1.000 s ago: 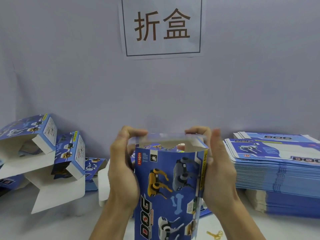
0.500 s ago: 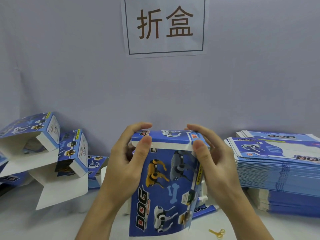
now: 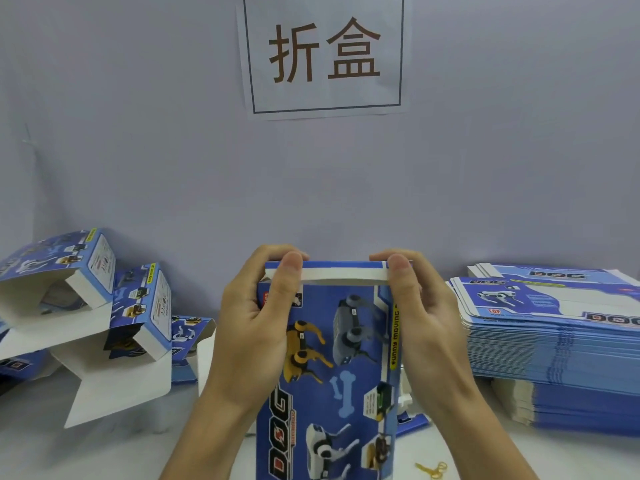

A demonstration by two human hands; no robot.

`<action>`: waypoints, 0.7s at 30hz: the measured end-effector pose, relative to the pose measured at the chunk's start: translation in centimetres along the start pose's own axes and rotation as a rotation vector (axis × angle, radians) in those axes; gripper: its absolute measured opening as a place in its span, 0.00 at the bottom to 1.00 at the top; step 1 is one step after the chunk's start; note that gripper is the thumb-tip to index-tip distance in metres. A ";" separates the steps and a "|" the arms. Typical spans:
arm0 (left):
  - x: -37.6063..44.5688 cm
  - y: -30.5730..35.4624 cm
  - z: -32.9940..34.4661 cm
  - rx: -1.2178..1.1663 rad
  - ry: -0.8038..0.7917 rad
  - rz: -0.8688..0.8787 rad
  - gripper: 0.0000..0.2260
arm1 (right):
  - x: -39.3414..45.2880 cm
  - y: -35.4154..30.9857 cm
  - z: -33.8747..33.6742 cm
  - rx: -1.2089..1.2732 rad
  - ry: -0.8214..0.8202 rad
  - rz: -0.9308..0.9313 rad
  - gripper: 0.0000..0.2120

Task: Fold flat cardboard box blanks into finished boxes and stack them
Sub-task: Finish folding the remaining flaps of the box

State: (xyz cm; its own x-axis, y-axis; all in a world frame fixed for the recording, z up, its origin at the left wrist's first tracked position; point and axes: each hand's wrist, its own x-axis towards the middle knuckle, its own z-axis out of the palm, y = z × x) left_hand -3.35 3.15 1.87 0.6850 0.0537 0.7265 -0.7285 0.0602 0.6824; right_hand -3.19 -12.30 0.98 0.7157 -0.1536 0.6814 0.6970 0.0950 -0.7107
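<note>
The box (image 3: 332,368) is standing upright over the bench's near edge, long axis vertical. Left hand (image 3: 256,327) and right hand (image 3: 426,327) are clamping its top corners, thumbs pressing the white tuck flap (image 3: 343,273), which is lying crosswise between them, not yet tucked.

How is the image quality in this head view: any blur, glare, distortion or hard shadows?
Head view: light is even and soft, no glare; faint shadows fall behind the folded boxes at left. Both hands, left hand and right hand, and the box look fairly sharp. Print on the stack of flat blanks is smeared. Wide-angle bending tilts the wall sign.
</note>
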 end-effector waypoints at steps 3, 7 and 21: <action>-0.2 0.0 0.3 -0.038 -0.002 -0.037 0.13 | 0.0 -0.2 0.2 0.065 -0.013 0.050 0.20; -0.4 0.0 0.1 -0.063 -0.006 -0.073 0.11 | 0.3 -0.1 -0.1 0.141 -0.059 0.120 0.14; 0.0 0.7 -0.3 -0.238 -0.093 -0.228 0.12 | -0.1 0.0 -0.9 0.427 -0.118 0.194 0.08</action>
State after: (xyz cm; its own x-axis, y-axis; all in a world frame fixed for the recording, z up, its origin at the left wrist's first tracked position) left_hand -3.87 3.52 2.29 0.8183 -0.0786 0.5694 -0.5274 0.2912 0.7981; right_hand -3.26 -13.20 0.72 0.8173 0.0176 0.5759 0.4882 0.5098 -0.7084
